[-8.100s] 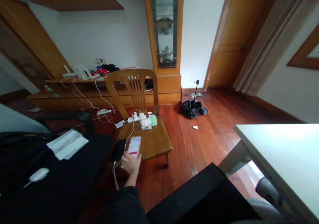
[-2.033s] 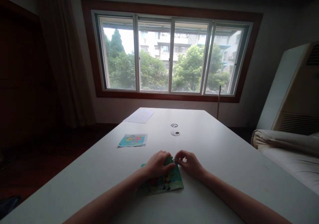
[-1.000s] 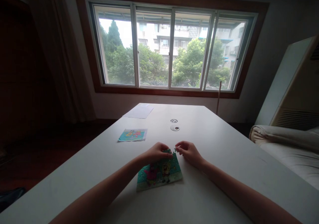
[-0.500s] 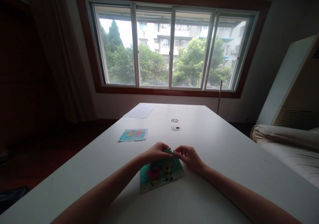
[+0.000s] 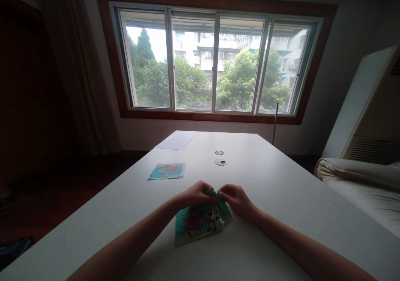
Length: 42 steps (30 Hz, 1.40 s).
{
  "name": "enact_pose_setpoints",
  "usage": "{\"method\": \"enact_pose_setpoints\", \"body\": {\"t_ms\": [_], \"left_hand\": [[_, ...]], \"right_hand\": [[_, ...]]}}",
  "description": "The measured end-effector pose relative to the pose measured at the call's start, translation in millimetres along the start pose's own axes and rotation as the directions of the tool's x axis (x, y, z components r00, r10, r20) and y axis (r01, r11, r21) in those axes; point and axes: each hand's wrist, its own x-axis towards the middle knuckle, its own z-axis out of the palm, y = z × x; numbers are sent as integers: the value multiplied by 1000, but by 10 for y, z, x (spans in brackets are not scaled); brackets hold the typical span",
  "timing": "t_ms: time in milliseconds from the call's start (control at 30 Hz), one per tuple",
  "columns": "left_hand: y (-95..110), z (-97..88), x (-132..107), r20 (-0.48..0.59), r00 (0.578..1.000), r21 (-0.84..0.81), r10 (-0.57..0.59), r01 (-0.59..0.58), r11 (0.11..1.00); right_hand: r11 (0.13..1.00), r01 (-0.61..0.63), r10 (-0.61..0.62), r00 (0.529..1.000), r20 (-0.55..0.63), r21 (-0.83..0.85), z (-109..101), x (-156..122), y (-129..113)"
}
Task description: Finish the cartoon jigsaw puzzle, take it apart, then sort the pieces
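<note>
A jigsaw puzzle (image 5: 196, 227), split by a jagged gap near its right end, is at the near part of the white table (image 5: 265, 170), its far edge pinched by the left hand (image 5: 197, 193) and its far right corner by the right hand (image 5: 238, 198), while a picture sheet (image 5: 168, 171) and pale paper (image 5: 175, 141) lie beyond.

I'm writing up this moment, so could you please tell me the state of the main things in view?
Puzzle: partly split near its right side
Left hand: grip closed on puzzle's top edge
Right hand: grip closed on puzzle's upper right
Picture sheet: flat, picture up
White paper: lying flat
Curtain: drawn aside
</note>
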Motion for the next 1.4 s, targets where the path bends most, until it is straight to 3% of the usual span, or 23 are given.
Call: {"method": "enact_pose_setpoints", "body": {"t_ms": [133,267,400,500,600,667,867,1067,1267,1400], "left_hand": [[45,11,1,-45,999,50,25,-23,999],[75,26,1,-48,998,73,37,-34,997],[20,21,16,-83,996,56,23,-19,998],[-39,3,38,-111,994,25,10,-8,1000],[-70,-14,52,-132,991,-8,14,-15,1000],[-78,-18,54,-142,990,-21,19,-22,1000],[-89,-20,51,-139,990,-31,20,-25,999],[-82,-41,65,-147,989,-20,21,-24,1000],[-97,-41,76,-189,982,-10,9,-11,1000],[-138,-49,84,-262,965,13,3,0,1000]], "right_hand": [[977,-131,141,989,-53,167,-1,41,23],[966,-181,208,968,-139,183,-12,55,-15],[988,-101,77,978,-195,-115,-74,45,-10],[907,-23,-55,984,-172,-421,-137,30,16],[853,60,-151,979,-134,-519,-153,8,11],[865,94,-171,979,-114,-494,-125,-12,-8],[918,59,-75,997,-24,-393,-16,-50,0],[986,-40,27,996,-86,-162,-34,-11,99],[996,-78,80,995,-61,37,-64,21,80],[990,-141,141,990,-8,26,-94,28,48]]}}
